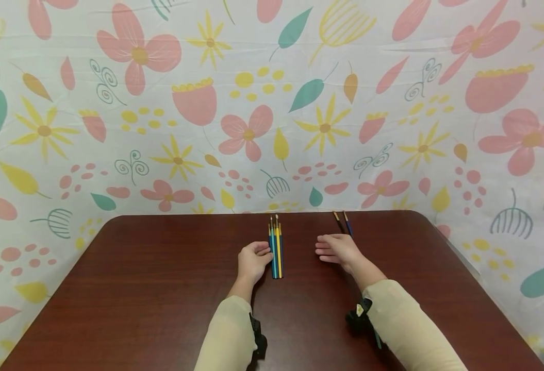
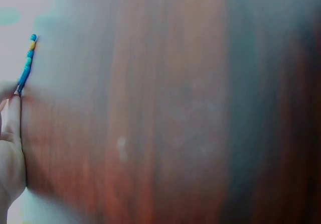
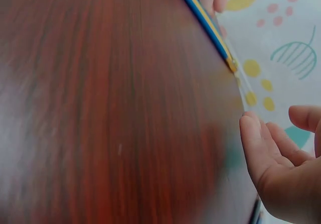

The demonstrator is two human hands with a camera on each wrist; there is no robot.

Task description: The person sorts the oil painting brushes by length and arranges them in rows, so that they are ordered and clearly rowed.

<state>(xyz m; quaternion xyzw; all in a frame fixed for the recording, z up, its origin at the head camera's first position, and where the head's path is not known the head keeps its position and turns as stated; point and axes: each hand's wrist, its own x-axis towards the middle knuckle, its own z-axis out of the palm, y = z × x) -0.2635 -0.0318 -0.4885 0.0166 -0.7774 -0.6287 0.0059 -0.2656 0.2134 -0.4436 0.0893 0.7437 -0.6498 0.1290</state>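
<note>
Several slim paintbrushes [image 1: 279,257] lie side by side on the table, with teal, blue and yellow handles and tips toward the back edge. My left hand [image 1: 252,263] rests at their left side, its fingertips touching the outermost handle. In the left wrist view the handle ends [image 2: 28,58] show as a row beyond the fingers. To the right, my right hand [image 1: 341,251] is held with extended fingers pointing toward the row, and nothing is in it. Two more paintbrushes [image 1: 344,224], one dark and one blue, lie behind it, partly hidden by the hand.
The dark red wooden table [image 1: 160,288] has rounded back corners. A floral cloth [image 1: 248,103] hangs right behind its back edge. A black wrist camera [image 1: 359,320] sits on the right forearm, and another [image 1: 259,340] on the left.
</note>
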